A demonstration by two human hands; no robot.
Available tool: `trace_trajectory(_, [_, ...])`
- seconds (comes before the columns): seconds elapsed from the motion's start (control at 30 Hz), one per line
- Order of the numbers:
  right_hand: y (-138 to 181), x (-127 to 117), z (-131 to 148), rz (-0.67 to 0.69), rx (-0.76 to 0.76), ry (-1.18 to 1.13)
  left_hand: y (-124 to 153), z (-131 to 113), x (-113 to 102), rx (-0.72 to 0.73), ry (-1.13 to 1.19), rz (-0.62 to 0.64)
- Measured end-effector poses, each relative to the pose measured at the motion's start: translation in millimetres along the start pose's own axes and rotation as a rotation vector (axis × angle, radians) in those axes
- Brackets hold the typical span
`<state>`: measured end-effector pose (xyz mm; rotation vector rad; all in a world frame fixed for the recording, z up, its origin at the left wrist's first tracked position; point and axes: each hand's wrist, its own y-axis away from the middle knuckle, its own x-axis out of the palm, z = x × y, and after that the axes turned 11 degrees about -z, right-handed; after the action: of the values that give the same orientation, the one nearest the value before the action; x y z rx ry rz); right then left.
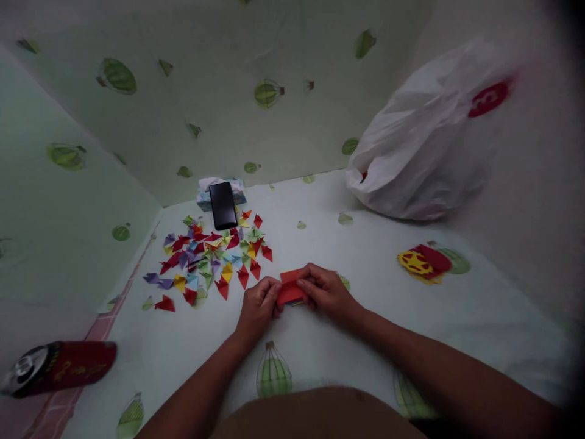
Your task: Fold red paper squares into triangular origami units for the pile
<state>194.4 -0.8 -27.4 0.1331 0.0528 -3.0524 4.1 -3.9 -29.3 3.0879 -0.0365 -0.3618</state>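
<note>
Both hands pinch a small red paper piece (291, 286) low over the white balloon-print sheet (320, 341). My left hand (256, 305) grips its left edge with closed fingers. My right hand (325, 289) holds the right edge, fingers curled over the top. A scatter of several small folded paper triangles (210, 256) in red, yellow, purple, green and blue lies to the left of and beyond my hands.
A black phone (222, 205) leans on a tissue pack (205, 190) behind the triangles. A white plastic bag (425, 146) stands at the back right. A stack of red and yellow papers (425, 262) lies to the right. A red can (59, 367) lies at the lower left.
</note>
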Motion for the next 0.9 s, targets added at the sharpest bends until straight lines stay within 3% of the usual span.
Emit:
trace_trajectory(0.13, [-1, 0, -2, -0.021, 0.046, -0.026, -2, 3, 1, -0.036, 0.068, 0.020])
trace_trajectory(0.5, [-1, -2, -7, -0.044, -0.007, 0.028, -1, 7, 0, -0.043, 0.028, 0.033])
trace_trajectory(0.67, [-6, -6, -4, -0.094, -0.100, 0.131, -3, 5, -2, 0.088, -0.065, 0.069])
trace_trajectory(0.8, [-7, -8, 3, 0.015, -0.274, 0.248, -5, -1, -1, 0.264, -0.109, 0.027])
trace_trajectory(0.9, [-2, -5, 4, 0.013, -0.209, 0.174, -2, -4, 1, 0.218, -0.058, -0.002])
